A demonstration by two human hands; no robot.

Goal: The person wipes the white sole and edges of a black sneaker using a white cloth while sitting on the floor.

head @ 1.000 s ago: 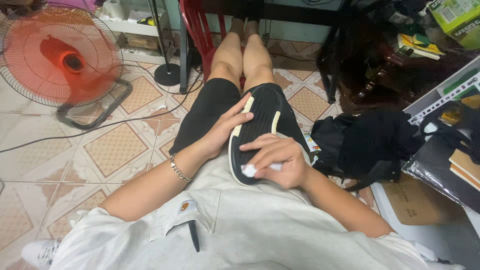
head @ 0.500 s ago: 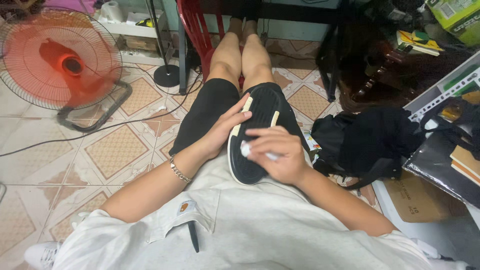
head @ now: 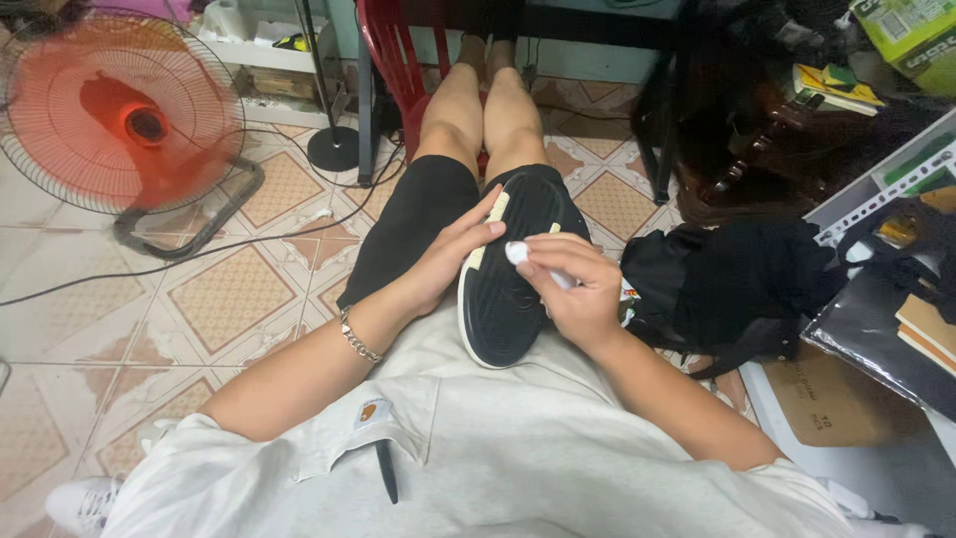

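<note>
Tiled floor point(head: 229, 299) in cream and orange runs under my seat, with an orange floor fan point(head: 124, 110) off to the left and its cord trailing across the tiles. On my lap lies a black shoe point(head: 508, 274), sole up, toe pointing away toward my knees. My left hand point(head: 448, 261) steadies it along the pale edge of the sole, fingers laid flat and lightly spread. My right hand point(head: 573, 284) is closed around a small white wad point(head: 517, 252), pressed to the sole near the toe. Just right of my thigh slumps a black bag point(head: 737, 284); beyond it, cardboard boxes point(head: 827, 399) and clutter crowd that side. A red chair point(head: 393, 60) stands ahead.
</note>
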